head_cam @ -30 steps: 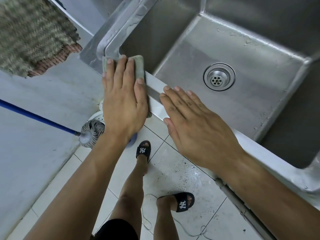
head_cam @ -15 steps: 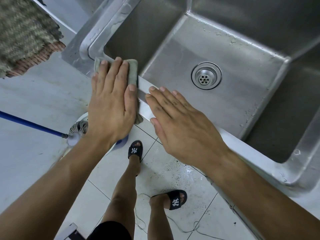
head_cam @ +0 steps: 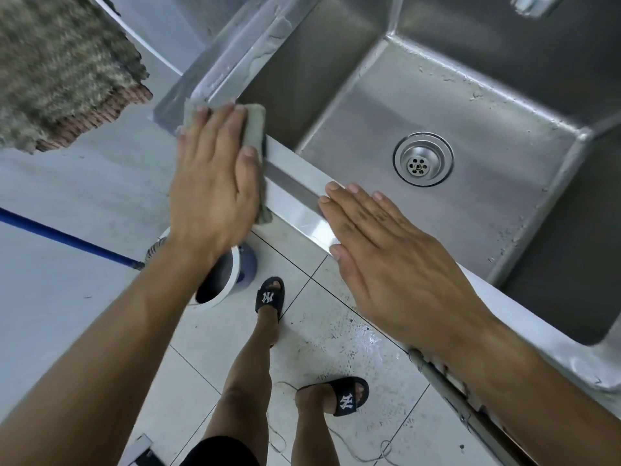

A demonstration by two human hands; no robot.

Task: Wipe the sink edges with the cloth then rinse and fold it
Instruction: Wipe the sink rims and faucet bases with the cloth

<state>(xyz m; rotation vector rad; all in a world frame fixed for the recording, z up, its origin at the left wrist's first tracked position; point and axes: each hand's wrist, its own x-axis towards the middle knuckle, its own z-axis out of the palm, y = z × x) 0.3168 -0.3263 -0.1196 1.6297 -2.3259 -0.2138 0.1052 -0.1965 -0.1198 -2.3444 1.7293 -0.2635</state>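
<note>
Flat and spread, the left hand (head_cam: 211,183) presses the cloth (head_cam: 255,129) onto the near left corner of the sink (head_cam: 295,186), fingers straight over the fabric and nothing curled round it. Only a strip of cloth shows past the fingertips and along the thumb side; the rest lies hidden under the palm. The right hand (head_cam: 396,264) lies open as well, fingers straight and close together, palm down on the sink's front edge, to the drain (head_cam: 422,159) side of the cloth.

Compared with a second ago, the cloth sits at the same corner, just where the front edge meets the left edge. The gap between the two hands has widened: half a second ago the right fingertips nearly touched the left thumb, and now a bare stretch of shiny front edge shows between them. I judge the wiping is lingering on this corner, with the right hand bracing the body.

Water beads and smears show on the left edge beyond the cloth, so that side looks unwiped. Rinsing and folding are not yet begun; the basin holds no running water that I can see.

Below the sink's front edge, a mop (head_cam: 67,235) with a blue handle leans into a bucket (head_cam: 225,280) on the tiled floor.
</note>
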